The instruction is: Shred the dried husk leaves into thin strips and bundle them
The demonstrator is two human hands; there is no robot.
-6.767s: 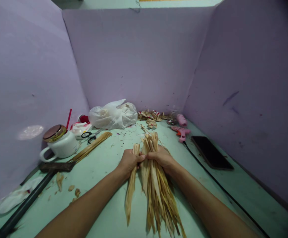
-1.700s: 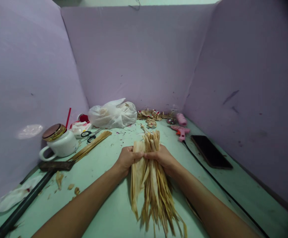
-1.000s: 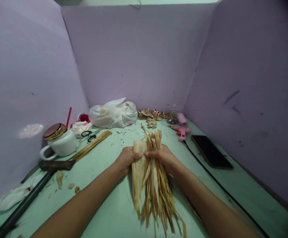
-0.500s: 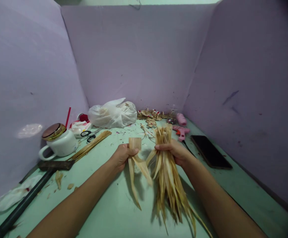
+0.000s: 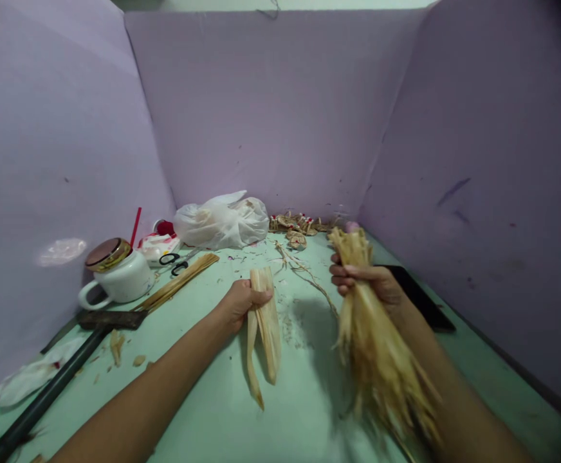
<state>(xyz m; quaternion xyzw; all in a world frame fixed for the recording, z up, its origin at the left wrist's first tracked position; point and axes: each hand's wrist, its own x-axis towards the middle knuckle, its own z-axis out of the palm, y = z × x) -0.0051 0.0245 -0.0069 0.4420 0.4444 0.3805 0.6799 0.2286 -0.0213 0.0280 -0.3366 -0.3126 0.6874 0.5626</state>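
Observation:
My left hand (image 5: 240, 302) is closed on a wide dried husk strip (image 5: 263, 321) that hangs down toward the green table (image 5: 213, 399). My right hand (image 5: 368, 283) is wrapped round a thick bundle of dried husk strips (image 5: 374, 347), lifted off the table at the right and blurred by motion. The two hands are apart, with bare table and small husk scraps between them.
A white mug with a gold lid (image 5: 116, 273), scissors (image 5: 172, 262), a flat sheaf of strips (image 5: 181, 283) and a dark hammer-like tool (image 5: 68, 366) lie at the left. A plastic bag (image 5: 221, 222) and small woven pieces (image 5: 297, 226) sit at the back. A phone (image 5: 423, 297) lies behind the right hand. Purple boards wall the table.
The hands, held together on one bundle, have pulled apart. The left kept a single wide strip; the right swung the bundle to the right, covering the pink glue gun.

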